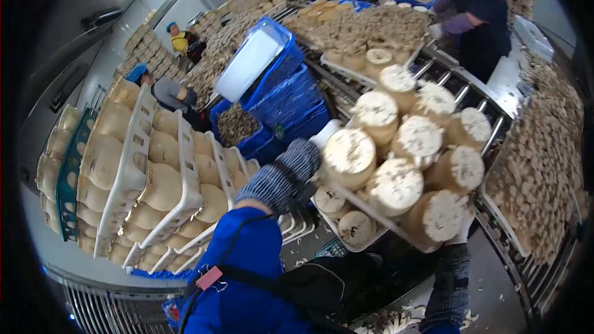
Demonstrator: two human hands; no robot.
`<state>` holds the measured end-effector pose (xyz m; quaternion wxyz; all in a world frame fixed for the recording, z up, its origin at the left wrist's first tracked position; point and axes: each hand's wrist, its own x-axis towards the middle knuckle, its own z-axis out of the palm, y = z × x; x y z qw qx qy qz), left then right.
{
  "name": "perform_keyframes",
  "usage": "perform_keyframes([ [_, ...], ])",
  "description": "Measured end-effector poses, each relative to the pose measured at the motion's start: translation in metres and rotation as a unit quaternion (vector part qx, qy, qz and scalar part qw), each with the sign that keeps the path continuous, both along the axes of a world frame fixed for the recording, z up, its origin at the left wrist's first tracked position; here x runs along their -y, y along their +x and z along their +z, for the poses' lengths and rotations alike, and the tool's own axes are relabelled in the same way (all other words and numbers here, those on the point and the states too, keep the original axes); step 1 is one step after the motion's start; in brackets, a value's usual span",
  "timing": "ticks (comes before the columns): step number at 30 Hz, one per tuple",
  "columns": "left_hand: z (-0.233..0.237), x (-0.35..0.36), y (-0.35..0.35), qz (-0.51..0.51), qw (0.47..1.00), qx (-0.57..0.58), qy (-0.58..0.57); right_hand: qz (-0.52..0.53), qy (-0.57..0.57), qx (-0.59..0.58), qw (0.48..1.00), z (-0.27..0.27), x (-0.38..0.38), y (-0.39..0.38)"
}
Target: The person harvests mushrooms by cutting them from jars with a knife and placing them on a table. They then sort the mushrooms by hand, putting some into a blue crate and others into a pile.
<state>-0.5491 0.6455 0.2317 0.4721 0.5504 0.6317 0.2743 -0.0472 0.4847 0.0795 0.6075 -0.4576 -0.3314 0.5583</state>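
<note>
A white tray (396,227) of several squat, cloudy bottles (396,182) with white, dark-flecked tops is in front of me, tilted. My left hand (326,134), in a white glove below a striped knit sleeve, is closed at the tray's left side; its fingertips are partly hidden by the bottles. My right hand (462,230), also gloved in white, grips the near right corner. Under the tray's left edge, a second tray (356,248) holds bottles with darker tops (357,227).
Stacked white crates of bottles (164,179) rise at left. Blue bins (288,102) stand beyond my left hand. A roller conveyor (461,94) runs behind the tray. Mushroom-covered trays (538,161) line the right. A co-worker in dark clothing (479,21) stands at the back right.
</note>
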Motion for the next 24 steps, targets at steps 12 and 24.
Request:
perform_keyframes([
  [12, -0.060, -0.128, 0.060, -0.172, 0.963, -0.095, 0.184, -0.145, -0.058, -0.057, 0.986, 0.045, -0.063, -0.041],
  [24, -0.090, 0.120, 0.134, -0.179, 0.920, -0.097, 0.336, -0.240, -0.154, 0.171, 0.943, -0.007, 0.289, -0.264],
])
